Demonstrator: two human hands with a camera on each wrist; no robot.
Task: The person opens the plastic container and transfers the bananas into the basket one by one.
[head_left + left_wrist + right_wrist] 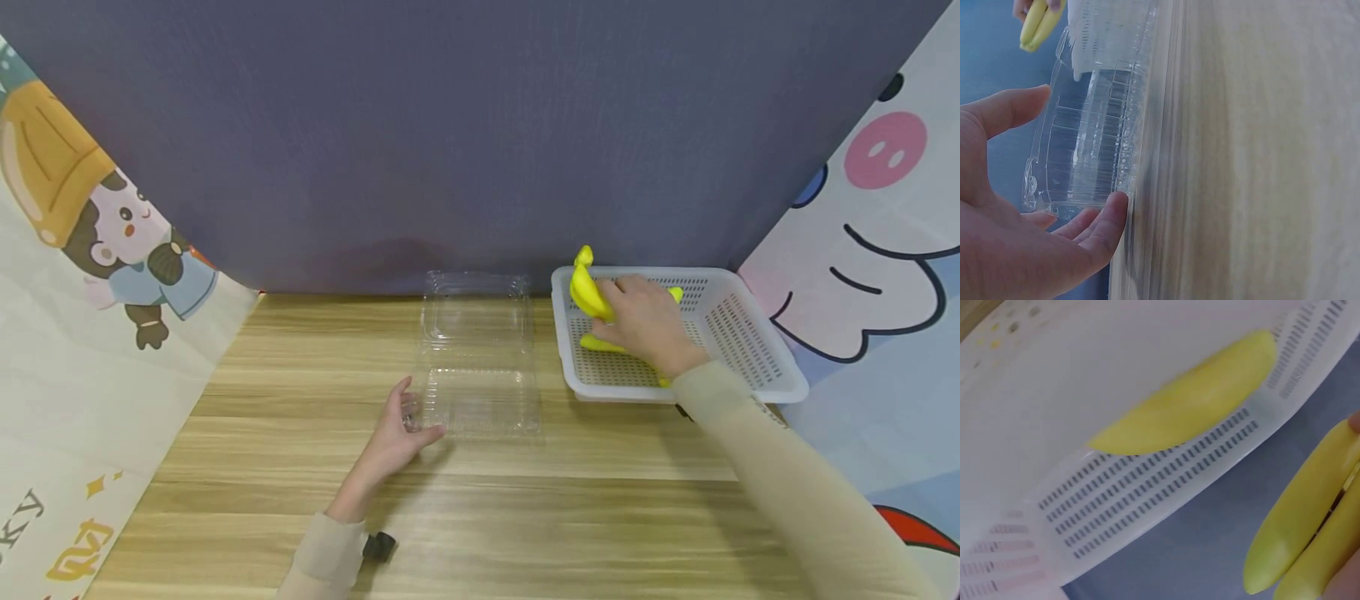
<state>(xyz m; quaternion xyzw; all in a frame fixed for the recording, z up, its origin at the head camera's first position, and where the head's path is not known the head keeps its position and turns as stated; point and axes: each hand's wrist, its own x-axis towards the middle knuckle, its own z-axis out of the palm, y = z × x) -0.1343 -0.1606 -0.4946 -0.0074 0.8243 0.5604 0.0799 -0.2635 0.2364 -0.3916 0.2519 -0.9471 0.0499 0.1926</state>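
My right hand (pixel 645 321) grips two yellow bananas (pixel 588 292) side by side over the left part of a white plastic basket (pixel 765 350). Another banana (pixel 1191 400) lies inside that basket, partly hidden by the hand in the head view. To the left, a clear plastic clamshell box (pixel 480 400) lies with its lid raised away at the back. Beside its front left corner is my left hand (pixel 393 437), thumb and fingers spread apart around the edge and holding nothing firmly. Its fingertips (pixel 1116 203) are close to the box's rim; contact is hard to tell.
The wood-grain table (pixel 300 417) carries both containers near its back edge, against a dark blue-grey panel (pixel 450 150). Cartoon-printed sheets stand at the left and right sides. A small black object (pixel 379 547) is by the left sleeve.
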